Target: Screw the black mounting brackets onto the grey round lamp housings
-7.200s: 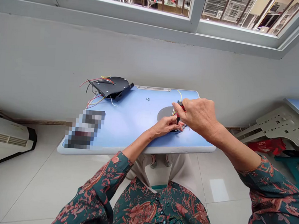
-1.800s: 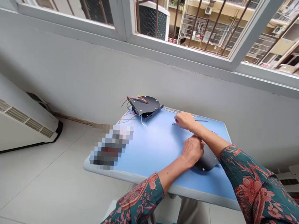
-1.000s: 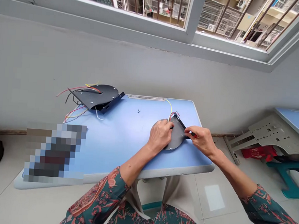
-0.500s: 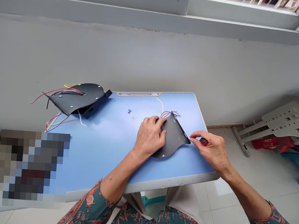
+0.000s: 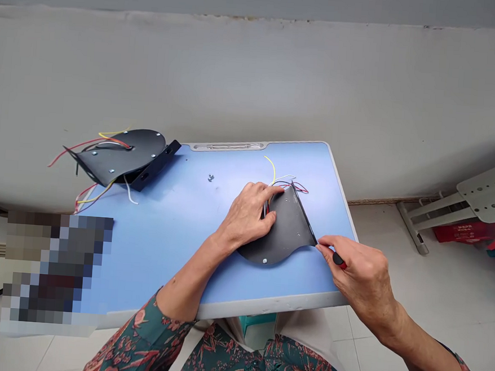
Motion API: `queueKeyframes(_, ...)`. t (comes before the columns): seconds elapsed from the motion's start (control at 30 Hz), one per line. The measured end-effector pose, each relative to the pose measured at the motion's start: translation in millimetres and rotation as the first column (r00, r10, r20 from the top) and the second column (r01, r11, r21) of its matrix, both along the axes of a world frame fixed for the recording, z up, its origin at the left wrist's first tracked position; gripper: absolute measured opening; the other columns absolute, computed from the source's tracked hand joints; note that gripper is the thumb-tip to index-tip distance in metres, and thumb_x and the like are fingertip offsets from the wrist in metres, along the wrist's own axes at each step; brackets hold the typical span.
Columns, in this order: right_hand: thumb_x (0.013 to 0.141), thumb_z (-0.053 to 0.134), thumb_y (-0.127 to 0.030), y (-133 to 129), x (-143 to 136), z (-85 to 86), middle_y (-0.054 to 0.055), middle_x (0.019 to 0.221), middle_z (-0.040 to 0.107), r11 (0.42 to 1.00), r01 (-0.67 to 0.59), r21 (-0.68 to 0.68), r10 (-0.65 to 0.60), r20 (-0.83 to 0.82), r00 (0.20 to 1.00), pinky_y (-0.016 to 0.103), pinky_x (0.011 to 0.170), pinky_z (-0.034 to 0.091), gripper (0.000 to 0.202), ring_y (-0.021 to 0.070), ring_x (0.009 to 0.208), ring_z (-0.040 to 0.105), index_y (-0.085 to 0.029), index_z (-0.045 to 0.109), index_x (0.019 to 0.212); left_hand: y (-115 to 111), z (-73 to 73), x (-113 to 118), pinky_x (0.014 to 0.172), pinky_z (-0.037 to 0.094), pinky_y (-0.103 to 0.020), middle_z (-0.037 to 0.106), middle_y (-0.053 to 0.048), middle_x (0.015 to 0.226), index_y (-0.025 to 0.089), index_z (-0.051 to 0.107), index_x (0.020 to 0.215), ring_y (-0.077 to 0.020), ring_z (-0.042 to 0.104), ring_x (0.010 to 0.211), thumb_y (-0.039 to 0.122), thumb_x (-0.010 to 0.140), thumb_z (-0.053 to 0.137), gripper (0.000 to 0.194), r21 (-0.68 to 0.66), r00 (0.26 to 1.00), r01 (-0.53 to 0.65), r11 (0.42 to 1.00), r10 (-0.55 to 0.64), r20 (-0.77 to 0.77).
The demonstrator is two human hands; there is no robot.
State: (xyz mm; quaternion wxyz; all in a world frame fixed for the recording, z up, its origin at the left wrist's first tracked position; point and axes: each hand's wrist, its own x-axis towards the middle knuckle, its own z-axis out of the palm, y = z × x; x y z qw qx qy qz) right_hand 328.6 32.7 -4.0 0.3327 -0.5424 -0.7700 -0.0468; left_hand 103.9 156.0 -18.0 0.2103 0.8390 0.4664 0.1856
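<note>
A black metal plate (image 5: 285, 222) with a rounded side, a raised straight edge and a few small screws lies on the table. My left hand (image 5: 251, 215) rests over its left part and holds it steady, thumb on the face and index finger along the far end. My right hand (image 5: 362, 275) is closed around a tool with a red-and-black handle (image 5: 339, 260), apparently a screwdriver, its shaft hidden. That hand's thumb and index finger pinch at the near corner of the raised edge; anything between them is too small to see. Thin wires (image 5: 292, 183) emerge behind the plate.
A second black metal assembly (image 5: 126, 154) with coloured wires sits at the table's far left. Several loose screws (image 5: 211, 177) lie on the blue tabletop (image 5: 172, 231). A blurred-out patch (image 5: 59, 268) covers the front left. A wall (image 5: 255, 78) stands behind the table.
My view has tipped downward. My right hand stays at the plate's near corner, its handle now tilted differently. My left hand keeps its hold, and the plate has turned slightly.
</note>
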Motion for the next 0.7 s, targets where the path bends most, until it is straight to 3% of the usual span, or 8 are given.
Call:
queueKeyframes(0.23,0.099,0.061,-0.013,-3,2,-4.6,-0.003,0.065,0.071,0.998,-0.043,0.035,0.043,-0.009,0.999,0.023,0.059,0.045,0.017,0.0093,0.055,0.062,-0.018,0.069,0.085,1,3.2,1,0.099,0.05,-0.047,0.068,-0.007,0.118,0.022,0.061,0.135,-0.0283,0.056,0.11,0.018,0.077,0.054,0.059,-0.035,0.999,0.034,0.999,-0.033,0.033)
queueKeyframes(0.43,0.095,0.063,-0.006,-4,0,-4.9,-0.002,0.066,0.073,0.996,-0.078,0.042,0.08,-0.034,0.996,0.023,0.06,0.047,0.016,0.0097,0.056,0.064,-0.016,0.07,0.085,1,1.9,4,0.099,0.051,-0.046,0.07,-0.007,0.121,0.02,0.063,0.127,-0.0272,0.059,0.11,0.024,0.086,0.057,0.042,-0.026,0.997,0.028,0.999,-0.026,0.07)
queueKeyframes(0.7,0.091,0.063,-0.001,-7,-6,-4.4,0.001,0.066,0.073,0.994,-0.097,0.058,0.099,-0.035,0.994,0.024,0.058,0.047,0.018,0.0104,0.055,0.064,-0.014,0.069,0.082,1,-6.3,7,0.098,0.053,-0.045,0.071,-0.006,0.118,0.022,0.062,0.122,-0.0252,0.062,0.11,0.019,0.091,0.066,0.032,0.008,0.995,0.009,1.0,-0.009,0.102)
